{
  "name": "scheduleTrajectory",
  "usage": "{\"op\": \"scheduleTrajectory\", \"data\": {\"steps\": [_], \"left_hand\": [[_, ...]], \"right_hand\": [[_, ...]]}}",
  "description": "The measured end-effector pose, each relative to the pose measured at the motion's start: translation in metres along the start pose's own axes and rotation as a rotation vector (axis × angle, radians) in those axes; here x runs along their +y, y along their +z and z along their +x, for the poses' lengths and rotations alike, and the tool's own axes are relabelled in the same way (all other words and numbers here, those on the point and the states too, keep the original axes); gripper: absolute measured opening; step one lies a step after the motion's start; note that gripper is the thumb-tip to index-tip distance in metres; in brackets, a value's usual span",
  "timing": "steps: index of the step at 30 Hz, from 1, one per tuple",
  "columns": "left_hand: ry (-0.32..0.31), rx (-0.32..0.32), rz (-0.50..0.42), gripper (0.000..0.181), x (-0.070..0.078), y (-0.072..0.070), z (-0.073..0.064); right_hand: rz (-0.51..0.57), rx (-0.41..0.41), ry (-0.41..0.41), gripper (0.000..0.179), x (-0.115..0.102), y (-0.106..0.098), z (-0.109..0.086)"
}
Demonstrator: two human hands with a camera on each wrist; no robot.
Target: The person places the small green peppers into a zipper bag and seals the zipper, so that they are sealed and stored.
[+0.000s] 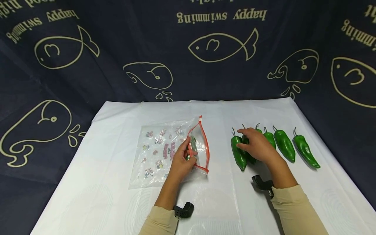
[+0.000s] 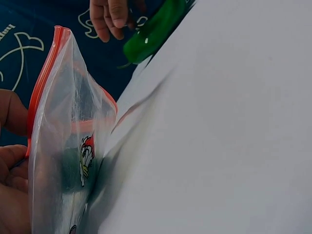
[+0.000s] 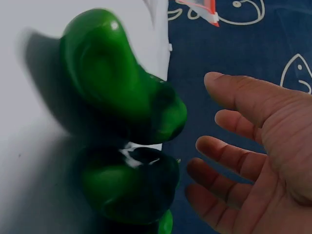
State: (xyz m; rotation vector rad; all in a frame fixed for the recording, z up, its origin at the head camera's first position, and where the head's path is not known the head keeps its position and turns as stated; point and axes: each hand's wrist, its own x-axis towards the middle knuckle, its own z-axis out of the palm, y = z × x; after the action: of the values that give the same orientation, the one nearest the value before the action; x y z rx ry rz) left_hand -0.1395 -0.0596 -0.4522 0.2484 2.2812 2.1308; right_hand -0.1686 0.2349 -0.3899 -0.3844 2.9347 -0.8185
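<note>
My left hand [image 1: 182, 160] pinches the red zip edge of a clear zip bag [image 1: 152, 153] printed with small cartoon figures. The bag lies flat with its mouth held apart towards the right. Through the plastic near the mouth shows a green pepper [image 1: 193, 143], partly covered by my fingers. My right hand [image 1: 258, 145] hovers over the left end of a row of green peppers, its fingers loosely bent and spread. Nearest to it is the leftmost pepper [image 1: 238, 153]. In the right wrist view, a gap separates the fingers from the peppers [image 3: 102, 63].
Farther right in the row lie a broad pepper [image 1: 284, 145] and a curved pepper [image 1: 305, 150], stems pointing away. A white cloth [image 1: 102, 182] covers the table. Behind it hangs a dark blue curtain [image 1: 176, 42] with fish drawings.
</note>
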Motion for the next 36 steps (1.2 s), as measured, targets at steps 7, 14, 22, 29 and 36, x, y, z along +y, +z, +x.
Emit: {"op": "scheduleTrajectory", "data": {"steps": [7,14,22,29,36], "left_hand": [[-0.005,0.002,-0.009,0.082,0.002,0.0,-0.001],[-0.007,-0.001,-0.016,0.083,0.002,0.001,-0.001],[0.004,0.006,0.014,0.083,0.001,0.001,-0.001],[0.007,0.007,0.013,0.082,0.003,0.0,-0.002],[0.007,-0.008,0.008,0.081,0.011,0.0,-0.003]], "right_hand": [[-0.063,0.012,-0.001,0.057,0.005,0.006,0.0],[-0.098,0.03,-0.006,0.059,0.006,0.01,0.0],[-0.12,0.035,-0.015,0.061,0.002,0.014,0.003],[-0.119,0.003,0.01,0.063,-0.004,0.016,0.006],[-0.122,-0.018,0.025,0.063,-0.01,0.019,0.008]]}}
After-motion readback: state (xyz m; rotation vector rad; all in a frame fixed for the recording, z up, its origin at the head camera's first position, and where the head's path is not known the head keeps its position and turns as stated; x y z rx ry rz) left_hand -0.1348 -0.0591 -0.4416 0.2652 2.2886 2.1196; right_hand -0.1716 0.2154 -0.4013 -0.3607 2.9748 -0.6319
